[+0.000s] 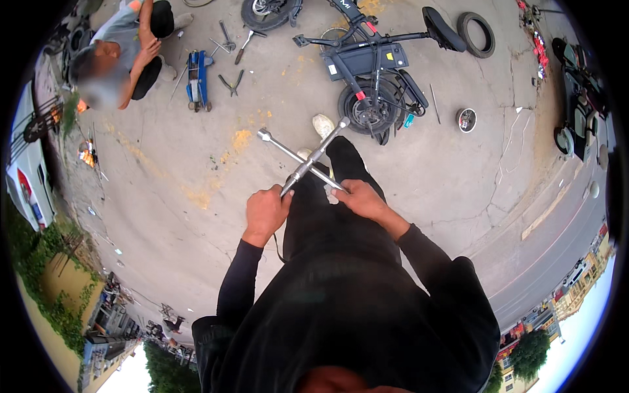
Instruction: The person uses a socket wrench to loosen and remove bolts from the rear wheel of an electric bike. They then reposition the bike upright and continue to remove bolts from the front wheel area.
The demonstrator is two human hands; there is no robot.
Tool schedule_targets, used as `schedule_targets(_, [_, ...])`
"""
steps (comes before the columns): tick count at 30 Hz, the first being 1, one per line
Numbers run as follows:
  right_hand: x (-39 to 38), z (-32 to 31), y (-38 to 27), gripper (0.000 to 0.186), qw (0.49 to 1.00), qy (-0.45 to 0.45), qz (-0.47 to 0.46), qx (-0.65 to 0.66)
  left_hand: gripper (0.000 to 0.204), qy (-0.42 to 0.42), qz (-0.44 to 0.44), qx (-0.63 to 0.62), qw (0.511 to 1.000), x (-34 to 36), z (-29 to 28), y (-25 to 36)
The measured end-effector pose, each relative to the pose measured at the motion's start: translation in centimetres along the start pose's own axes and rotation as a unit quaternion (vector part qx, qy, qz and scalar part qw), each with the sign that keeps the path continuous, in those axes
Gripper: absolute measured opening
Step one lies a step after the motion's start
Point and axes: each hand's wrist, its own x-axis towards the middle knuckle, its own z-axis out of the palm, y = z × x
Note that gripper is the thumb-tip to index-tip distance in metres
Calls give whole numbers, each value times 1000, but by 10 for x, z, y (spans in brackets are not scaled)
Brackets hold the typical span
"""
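My L hand [267,211] & R hand [363,198] both closed, gripping 4-way wrench [308,166] betw. them: bare steel, X-shaped, round bars. Done: wrench up off conc. ground [426,164]. Left: far sockets [263,135] seated on nothing yet. Beyond: blk e-bike [377,59], rubber tyres; rd. bowl [466,120]; blue metal jack [196,78]; loose tyre [462,34], blk rubber ring.

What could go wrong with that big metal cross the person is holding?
Both the left hand and right hand grip the four-way lug wrench near its ends, so if it slipped, it might land on the white shoe below. Also, the blue floor jack and pliers sit loose on the ground, where someone could trip over them.
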Motion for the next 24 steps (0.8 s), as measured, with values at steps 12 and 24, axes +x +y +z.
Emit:
schedule_targets(12, [-12, 73, -6, 40, 927, 284, 128, 211, 35, -169, 316, 152, 921, 148, -30, 15])
schedule_targets(24, [68, 162, 81, 36, 800, 423, 254, 342, 31, -227, 506, 222, 802, 233, 133, 37])
